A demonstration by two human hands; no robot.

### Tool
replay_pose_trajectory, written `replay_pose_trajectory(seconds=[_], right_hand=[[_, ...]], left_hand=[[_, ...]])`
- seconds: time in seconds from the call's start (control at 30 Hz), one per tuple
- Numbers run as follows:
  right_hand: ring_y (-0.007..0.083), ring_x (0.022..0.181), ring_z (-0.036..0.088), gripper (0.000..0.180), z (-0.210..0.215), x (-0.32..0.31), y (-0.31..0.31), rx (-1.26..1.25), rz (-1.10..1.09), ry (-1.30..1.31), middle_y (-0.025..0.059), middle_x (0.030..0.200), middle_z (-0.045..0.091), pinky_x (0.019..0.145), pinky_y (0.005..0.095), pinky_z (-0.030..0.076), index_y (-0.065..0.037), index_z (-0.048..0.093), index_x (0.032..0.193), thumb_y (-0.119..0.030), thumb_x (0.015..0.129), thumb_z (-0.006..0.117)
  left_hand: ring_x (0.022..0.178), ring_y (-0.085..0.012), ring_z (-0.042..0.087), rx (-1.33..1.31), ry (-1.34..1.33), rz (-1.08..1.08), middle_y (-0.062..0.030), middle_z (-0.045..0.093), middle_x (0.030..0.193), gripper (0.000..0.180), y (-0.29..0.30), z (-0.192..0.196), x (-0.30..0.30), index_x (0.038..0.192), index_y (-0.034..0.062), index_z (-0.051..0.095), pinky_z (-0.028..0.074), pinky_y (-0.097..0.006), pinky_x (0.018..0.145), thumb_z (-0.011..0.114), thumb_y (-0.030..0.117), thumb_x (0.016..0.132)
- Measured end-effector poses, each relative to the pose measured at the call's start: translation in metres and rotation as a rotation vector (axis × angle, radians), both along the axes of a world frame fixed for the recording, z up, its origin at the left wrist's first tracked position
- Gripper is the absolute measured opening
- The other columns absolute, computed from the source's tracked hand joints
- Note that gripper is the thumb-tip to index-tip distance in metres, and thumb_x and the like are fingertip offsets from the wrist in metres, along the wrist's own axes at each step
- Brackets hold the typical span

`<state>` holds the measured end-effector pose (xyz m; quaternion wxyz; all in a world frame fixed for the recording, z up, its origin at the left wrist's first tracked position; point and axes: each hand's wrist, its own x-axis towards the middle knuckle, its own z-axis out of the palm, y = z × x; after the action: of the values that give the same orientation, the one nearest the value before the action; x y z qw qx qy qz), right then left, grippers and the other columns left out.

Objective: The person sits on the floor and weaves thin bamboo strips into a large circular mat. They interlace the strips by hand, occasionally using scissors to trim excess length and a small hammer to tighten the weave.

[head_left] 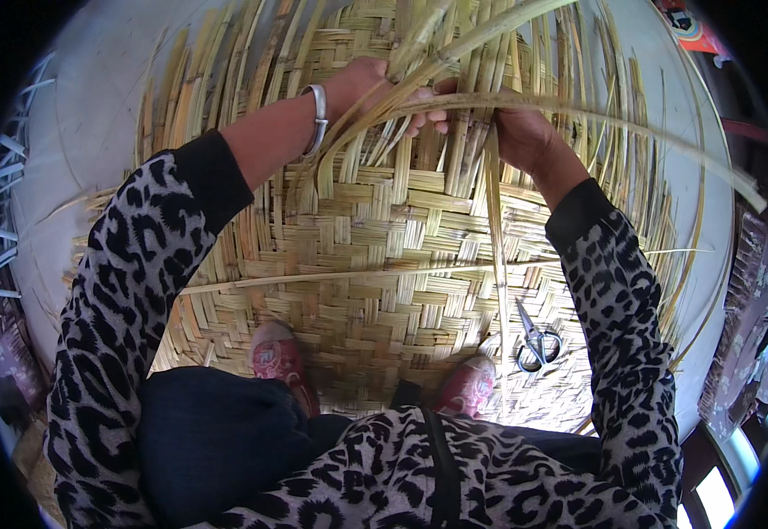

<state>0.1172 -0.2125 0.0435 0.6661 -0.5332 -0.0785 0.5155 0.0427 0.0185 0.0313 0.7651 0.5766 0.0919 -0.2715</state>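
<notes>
Under my feet and arms spreads a woven mat (375, 229) of split bamboo strips, its long loose strip ends fanning out at the far edge and sides. My left hand (368, 93) is closed around bamboo strips (437, 62) at the far part of the weave; its fingertips show below a bent strip. Close beside it, my right hand (520, 128) grips strips too, its fingers partly hidden behind them. One long curved strip (613, 113) passes over both hands and off to the right. A pair of scissors (535, 342) lies on the mat near my right shoe.
My red shoes (282, 357) stand on the mat. A loose thin strip (375, 274) lies across the weave. Pale floor (66, 132) surrounds the mat. A white metal rack (5, 203) is at the left, and a patterned fringed cloth (745, 326) at the right.
</notes>
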Motion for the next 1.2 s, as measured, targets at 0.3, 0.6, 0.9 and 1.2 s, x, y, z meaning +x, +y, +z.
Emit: replay_pose_trajectory(seconds=[0.3, 0.6, 0.9, 1.2], right_hand=[[0.0253, 0.104, 0.066, 0.039, 0.012, -0.004, 0.001, -0.134, -0.047, -0.151, 0.0210, 0.115, 0.064, 0.091, 0.0345, 0.056, 0.009, 0.039, 0.133, -0.006, 0.098, 0.029], [0.0146, 0.085, 0.067, 0.031, 0.021, 0.000, -0.006, -0.176, 0.032, -0.077, 0.0131, 0.104, 0.069, 0.062, 0.0271, 0.051, 0.002, 0.054, 0.121, -0.015, 0.101, 0.038], [0.0165, 0.106, 0.063, 0.027, 0.050, 0.007, 0.006, -0.255, 0.566, -0.302, 0.0077, 0.113, 0.066, 0.092, 0.0340, 0.050, -0.007, 0.062, 0.119, -0.022, 0.100, 0.050], [0.0197, 0.098, 0.064, 0.030, 0.033, 0.002, -0.002, -0.496, 0.239, -0.364, 0.0116, 0.103, 0.065, 0.087, 0.0331, 0.056, 0.000, 0.054, 0.123, -0.012, 0.096, 0.051]], left_hand=[[0.115, -0.0275, 0.060, -0.305, 0.008, 0.178, -0.0147, 0.062, 0.120, 0.063, 0.032, 0.004, -0.012, 0.130, -0.0046, 0.050, 0.052, -0.036, 0.096, 0.044, 0.049, 0.098], [0.129, -0.0278, 0.049, -0.230, -0.004, -0.143, -0.0157, 0.046, 0.141, 0.064, 0.021, 0.003, 0.002, 0.143, 0.0007, 0.036, 0.051, -0.038, 0.097, 0.059, 0.037, 0.095], [0.097, -0.0170, 0.065, -0.207, -0.218, -0.048, -0.0057, 0.064, 0.107, 0.043, -0.002, 0.032, 0.035, 0.114, 0.0095, 0.057, 0.056, -0.032, 0.086, 0.073, 0.038, 0.086], [0.094, -0.0178, 0.063, -0.421, -0.262, 0.266, -0.0042, 0.065, 0.100, 0.030, 0.076, 0.034, -0.006, 0.114, 0.0067, 0.060, 0.055, -0.035, 0.087, 0.062, 0.028, 0.094]])
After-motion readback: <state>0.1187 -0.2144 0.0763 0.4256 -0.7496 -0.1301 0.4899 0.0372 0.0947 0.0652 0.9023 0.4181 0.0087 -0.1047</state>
